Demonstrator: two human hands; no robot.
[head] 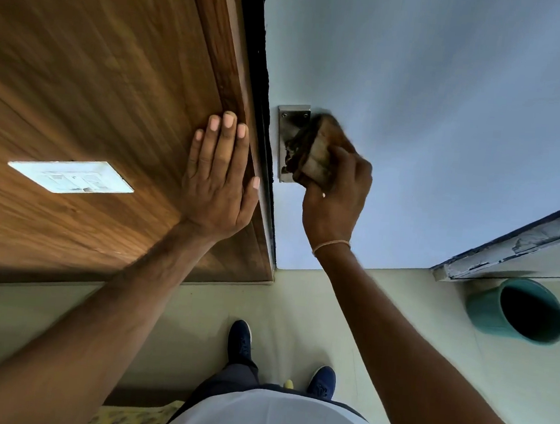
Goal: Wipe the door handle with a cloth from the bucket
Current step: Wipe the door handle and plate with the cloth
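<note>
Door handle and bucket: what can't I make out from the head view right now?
- Door handle lever: hidden behind the cloth and right hand; only part of the metal plate shows.
- Cloth: motion-blurred, so its contact with the handle is unclear.
- Bucket: its inside is dark, contents unreadable.
- Switch plate by the left hand: glare washes out its switches.
</note>
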